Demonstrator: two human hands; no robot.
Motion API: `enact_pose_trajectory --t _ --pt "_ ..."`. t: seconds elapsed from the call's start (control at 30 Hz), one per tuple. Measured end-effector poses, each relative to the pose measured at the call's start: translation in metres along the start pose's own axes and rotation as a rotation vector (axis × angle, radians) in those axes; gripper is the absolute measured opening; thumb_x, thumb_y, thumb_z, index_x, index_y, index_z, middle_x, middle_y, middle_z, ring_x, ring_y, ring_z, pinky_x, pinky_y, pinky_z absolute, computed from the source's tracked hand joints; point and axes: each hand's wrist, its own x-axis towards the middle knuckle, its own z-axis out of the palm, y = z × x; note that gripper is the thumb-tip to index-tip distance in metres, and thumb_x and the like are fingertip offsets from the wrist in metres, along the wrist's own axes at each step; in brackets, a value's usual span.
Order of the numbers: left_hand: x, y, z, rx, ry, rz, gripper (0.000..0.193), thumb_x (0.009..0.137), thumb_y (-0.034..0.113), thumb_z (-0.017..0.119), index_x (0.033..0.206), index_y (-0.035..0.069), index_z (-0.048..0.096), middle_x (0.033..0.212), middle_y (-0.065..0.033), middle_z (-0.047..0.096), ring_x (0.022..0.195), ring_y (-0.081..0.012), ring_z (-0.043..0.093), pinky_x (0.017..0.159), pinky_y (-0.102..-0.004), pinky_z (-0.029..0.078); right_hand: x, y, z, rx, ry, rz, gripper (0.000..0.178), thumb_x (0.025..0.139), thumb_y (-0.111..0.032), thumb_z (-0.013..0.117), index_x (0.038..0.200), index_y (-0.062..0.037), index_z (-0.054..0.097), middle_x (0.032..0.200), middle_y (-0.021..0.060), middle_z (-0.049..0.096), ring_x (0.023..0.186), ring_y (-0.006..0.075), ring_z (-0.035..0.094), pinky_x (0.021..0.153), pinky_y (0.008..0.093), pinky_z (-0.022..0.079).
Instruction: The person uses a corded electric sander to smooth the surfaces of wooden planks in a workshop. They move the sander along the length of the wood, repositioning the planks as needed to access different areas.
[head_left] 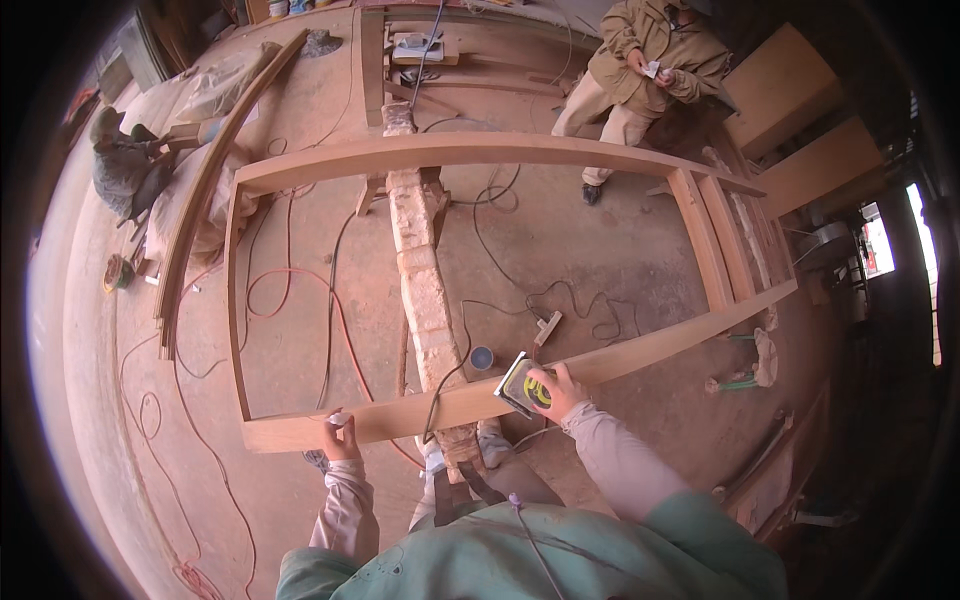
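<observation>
A large rectangular wooden frame [640, 352] lies in front of me across a padded support beam [420, 290]. My right hand [562, 390] is closed around a power sander [515, 385] with a dark and yellow-green body, which sits on the frame's near rail. A dark cord hangs close to the sander. Farther left, my left hand [342, 440] is at the outer edge of the same rail. Its fingers pinch a small whitish piece [337, 418], perhaps paper or cloth; the exact kind is too small to tell.
Cords and a red hose [345, 335] wind over the floor. A power strip [546, 328] and a round blue-grey object [482, 357] lie inside the frame's outline. One person [650, 70] stands beyond the far rail; another [130, 165] sits at left near long wooden strips [215, 180].
</observation>
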Motion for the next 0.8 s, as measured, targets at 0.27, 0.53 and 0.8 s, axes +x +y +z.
enact_pose_trajectory --t 0.27,0.53,0.8 --pt "-0.005 0.046 -0.005 -0.090 -0.125 -0.035 0.028 0.088 0.008 0.065 0.113 -0.001 0.057 0.091 -0.0059 0.063 0.083 -0.0121 0.059 0.073 -0.0253 0.047 -0.009 0.000 -0.001 0.007 0.020 0.026 0.067 0.069 -0.026 0.079 0.125 -0.0356 0.044 0.105 0.0117 0.044 0.091 0.0374 0.061 0.074 0.0480 0.052" --pt "-0.030 0.051 -0.041 -0.067 0.021 0.018 0.027 0.088 0.007 0.065 0.113 0.006 0.057 0.089 -0.0010 0.059 0.076 -0.0080 0.055 0.068 -0.0227 0.047 -0.008 0.001 0.000 0.030 0.010 0.002 0.072 0.065 -0.020 0.082 0.127 -0.0313 0.045 0.108 0.0159 0.044 0.096 0.0402 0.058 0.080 0.0485 0.050" --pt "-0.095 0.048 -0.035 -0.165 0.213 0.011 0.021 0.090 0.000 0.059 0.109 0.004 0.053 0.090 -0.0005 0.058 0.077 -0.0077 0.054 0.068 -0.0199 0.045 -0.002 0.004 0.005 0.084 -0.022 -0.153 0.063 0.074 -0.023 0.072 0.129 -0.0322 0.044 0.110 0.0162 0.045 0.087 0.0397 0.062 0.074 0.0500 0.052"
